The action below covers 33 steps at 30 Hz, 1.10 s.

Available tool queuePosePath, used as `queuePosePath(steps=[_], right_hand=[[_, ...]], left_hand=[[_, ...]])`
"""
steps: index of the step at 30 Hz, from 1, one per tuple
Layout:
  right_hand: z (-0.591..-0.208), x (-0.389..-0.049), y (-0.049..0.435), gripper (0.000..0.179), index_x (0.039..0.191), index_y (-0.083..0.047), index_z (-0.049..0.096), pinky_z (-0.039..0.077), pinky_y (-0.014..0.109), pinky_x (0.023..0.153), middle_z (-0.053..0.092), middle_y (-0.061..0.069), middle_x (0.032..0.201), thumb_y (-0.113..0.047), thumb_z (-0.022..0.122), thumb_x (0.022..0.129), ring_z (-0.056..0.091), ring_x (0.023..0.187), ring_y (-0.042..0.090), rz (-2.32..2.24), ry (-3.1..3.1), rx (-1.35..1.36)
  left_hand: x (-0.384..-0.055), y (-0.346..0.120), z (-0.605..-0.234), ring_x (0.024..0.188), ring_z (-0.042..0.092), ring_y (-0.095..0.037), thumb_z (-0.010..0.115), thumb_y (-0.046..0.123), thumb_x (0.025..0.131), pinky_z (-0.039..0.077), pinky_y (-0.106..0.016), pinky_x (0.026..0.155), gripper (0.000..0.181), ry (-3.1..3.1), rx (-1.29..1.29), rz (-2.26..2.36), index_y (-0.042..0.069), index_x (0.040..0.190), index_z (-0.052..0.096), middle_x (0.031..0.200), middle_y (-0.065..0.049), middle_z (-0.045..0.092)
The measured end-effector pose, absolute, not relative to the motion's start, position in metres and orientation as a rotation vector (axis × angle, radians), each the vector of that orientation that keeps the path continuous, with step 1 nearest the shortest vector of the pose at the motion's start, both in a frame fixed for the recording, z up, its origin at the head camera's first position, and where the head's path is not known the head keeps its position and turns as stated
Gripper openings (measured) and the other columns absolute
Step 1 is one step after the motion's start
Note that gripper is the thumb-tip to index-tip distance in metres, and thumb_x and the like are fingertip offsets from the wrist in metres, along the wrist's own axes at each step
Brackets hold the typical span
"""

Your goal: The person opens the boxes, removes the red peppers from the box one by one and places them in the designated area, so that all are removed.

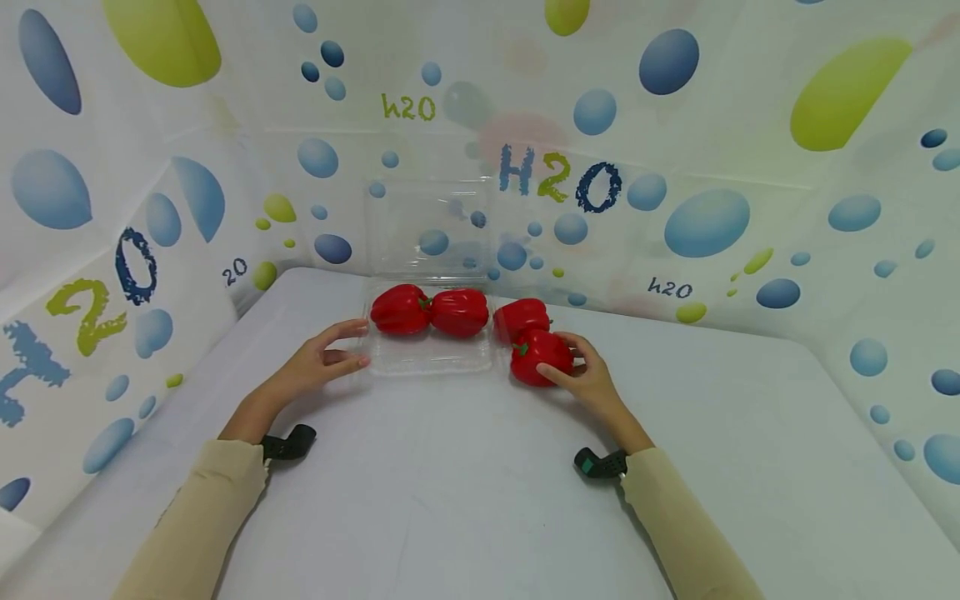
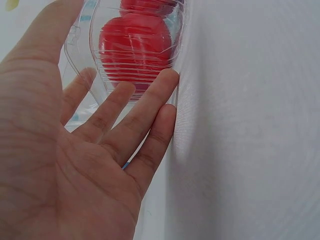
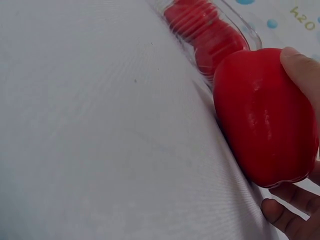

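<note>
Two red bell peppers [image 1: 401, 310] lie side by side in a clear plastic clamshell container [image 1: 431, 365], its lid [image 1: 427, 229] raised at the back. My left hand [image 1: 318, 362] is at the container's left side, fingers spread and fairly straight, fingertips right at the ridged wall in the left wrist view. With thumb and fingers around it, my right hand [image 1: 592, 379] grips another red bell pepper [image 1: 531, 367], its green stem facing left. Just behind that one, a further red bell pepper [image 1: 521, 315] sits beside the container's right wall, partly hidden.
A white cloth covers the table [image 1: 450, 500]. Behind it and at the sides stands a white curtain [image 1: 720, 125] printed with blue and green drops and lettering. Black wrist devices [image 1: 288, 443] sit at both cuffs.
</note>
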State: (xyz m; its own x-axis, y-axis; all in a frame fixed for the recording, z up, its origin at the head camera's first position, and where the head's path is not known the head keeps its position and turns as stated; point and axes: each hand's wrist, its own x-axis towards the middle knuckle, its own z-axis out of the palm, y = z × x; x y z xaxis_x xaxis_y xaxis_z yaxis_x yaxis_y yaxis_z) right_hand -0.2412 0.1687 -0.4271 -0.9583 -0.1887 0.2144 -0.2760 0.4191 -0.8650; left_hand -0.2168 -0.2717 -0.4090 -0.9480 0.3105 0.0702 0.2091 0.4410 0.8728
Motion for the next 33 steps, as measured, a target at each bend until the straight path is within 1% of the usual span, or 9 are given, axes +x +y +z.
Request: queuePosePath(steps=[10, 19, 33], right_hand=[[-0.4277, -0.2402, 0.169, 0.065, 0.141, -0.013, 0.044, 0.049, 0.036, 0.089, 0.051, 0.01, 0.135, -0.027, 0.075, 0.085, 0.046, 0.118, 0.026, 1.568, -2.615, 0.426], [-0.4272, -0.2402, 0.1694, 0.065, 0.141, -0.012, 0.044, 0.049, 0.037, 0.088, 0.053, 0.011, 0.132, -0.027, 0.075, 0.085, 0.047, 0.115, 0.026, 1.542, -2.613, 0.468], [-0.426, -0.2383, 0.1684, 0.066, 0.141, -0.012, 0.044, 0.049, 0.038, 0.091, 0.05, 0.011, 0.137, -0.026, 0.075, 0.084, 0.046, 0.119, 0.027, 1.561, -2.622, 0.471]], left_hand=[[-0.2171, -0.27, -0.4087, 0.126, 0.05, -0.044, 0.066, 0.021, 0.094, 0.041, -0.052, 0.104, 0.068, 2.59, 0.479, 1.544, 0.009, 0.151, 0.031, 0.15, -0.022, 0.038], [-0.2176, -0.2716, -0.4102, 0.127, 0.049, -0.044, 0.067, 0.021, 0.094, 0.04, -0.053, 0.104, 0.068, 2.587, 0.472, 1.552, 0.011, 0.151, 0.032, 0.15, -0.02, 0.038], [-0.2175, -0.2708, -0.4103, 0.128, 0.048, -0.044, 0.066, 0.02, 0.094, 0.039, -0.052, 0.105, 0.067, 2.592, 0.484, 1.553, 0.01, 0.151, 0.032, 0.15, -0.021, 0.038]])
